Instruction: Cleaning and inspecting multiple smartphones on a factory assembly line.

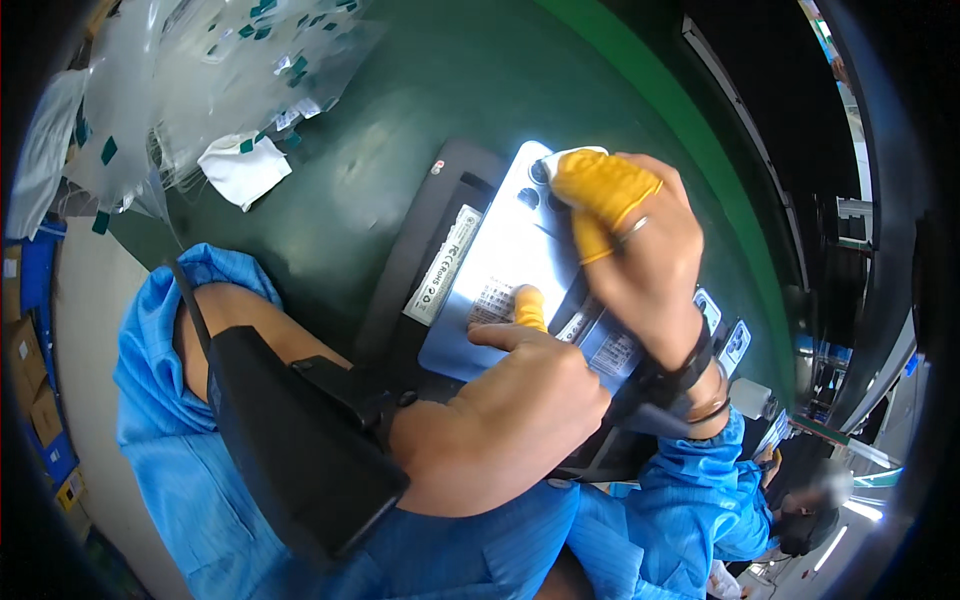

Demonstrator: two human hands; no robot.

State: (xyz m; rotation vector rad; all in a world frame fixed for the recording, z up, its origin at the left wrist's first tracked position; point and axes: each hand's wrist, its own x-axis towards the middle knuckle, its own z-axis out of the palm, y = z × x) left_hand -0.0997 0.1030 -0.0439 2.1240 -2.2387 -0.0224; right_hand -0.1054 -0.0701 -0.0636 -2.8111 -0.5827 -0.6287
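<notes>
A silver-blue phone-shaped device (540, 240) lies back side up, with round lenses at its far end and a small printed patch lower down. My left hand (510, 400) rests on its near part, fingers mostly curled, a yellow-covered fingertip pressing on the back. At the far end my right hand (645, 250), fingers in yellow finger cots, pinches a white cloth (562, 160) against the lens corner. Slight blur covers this hand. Partly beneath the device is a dark slab (430, 215) with a white label strip (445, 265). Another blue labelled device (612, 352) shows below my right wrist.
Clear plastic bags (200, 60) with small green pieces lie at the far left, near a crumpled white cloth (243, 170). Two smaller phone-shaped devices (735, 345) sit on the green table (400, 100) at right. Cartons (40, 385) stand left; a person (805, 510) is at lower right.
</notes>
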